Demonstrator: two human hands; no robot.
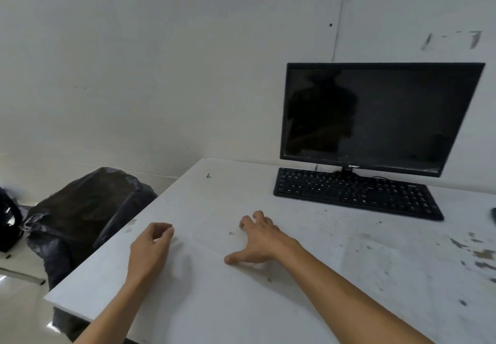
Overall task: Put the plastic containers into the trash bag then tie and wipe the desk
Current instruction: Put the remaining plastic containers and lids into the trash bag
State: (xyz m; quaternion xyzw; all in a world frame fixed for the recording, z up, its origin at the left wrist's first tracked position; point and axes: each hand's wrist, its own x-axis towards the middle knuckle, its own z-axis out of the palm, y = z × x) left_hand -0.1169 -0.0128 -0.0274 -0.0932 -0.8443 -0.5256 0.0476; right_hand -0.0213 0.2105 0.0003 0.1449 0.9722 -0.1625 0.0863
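Observation:
A full black trash bag (80, 209) stands on the floor against the left edge of the white desk (308, 303). No plastic containers are in sight. A thin white sheet (204, 247), hard to tell from the desk top, lies under both hands; faint creases show between them. My left hand (150, 249) is near the desk's left edge, its fingers and thumb curled together on the sheet's edge. To its right, my right hand (257, 239) presses flat on the sheet, fingers spread and thumb stretched left.
A dark monitor (375, 118) and black keyboard (354, 193) sit at the back right of the desk. Dark stains and specks (477, 255) mark the right side. A black object (8, 222) stands at the far left beyond the bag.

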